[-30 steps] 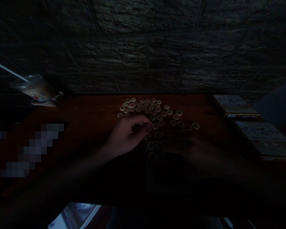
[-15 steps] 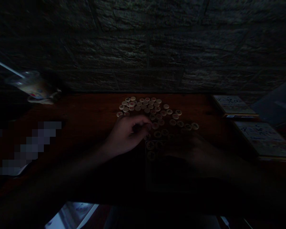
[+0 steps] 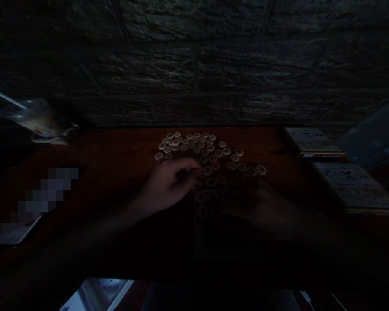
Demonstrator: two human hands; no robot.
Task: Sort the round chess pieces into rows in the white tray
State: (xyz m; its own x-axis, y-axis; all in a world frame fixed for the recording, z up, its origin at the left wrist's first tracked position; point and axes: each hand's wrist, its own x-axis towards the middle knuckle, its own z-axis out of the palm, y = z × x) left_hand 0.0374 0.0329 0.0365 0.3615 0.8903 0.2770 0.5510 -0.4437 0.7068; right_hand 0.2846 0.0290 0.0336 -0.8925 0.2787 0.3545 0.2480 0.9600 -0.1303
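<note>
Round Chinese chess pieces (image 3: 194, 145), with red or dark characters or blank faces up, lie scattered on the wooden table. My left hand (image 3: 168, 181) rests at their near edge, thumb and forefinger curled together; whether a piece is between the tips I cannot make out. In front of me is a dark shallow square box (image 3: 197, 246), and a few pieces (image 3: 201, 198) lie in its far left corner. Over the box's far right part reaches my right hand (image 3: 257, 201), so deep in shadow that its fingers are lost.
Two flat printed boxes, one farther (image 3: 313, 140) and one nearer (image 3: 356, 185), lie on the right. On the left stands a plastic cup (image 3: 39, 119) with a straw. A blurred-out flat object (image 3: 29, 224) lies nearer. A stone block wall (image 3: 194, 69) rises behind the table.
The whole view has shifted slightly, so things appear a little farther left. My right hand has moved slightly left over the box. My left hand keeps its curled pose by the pieces.
</note>
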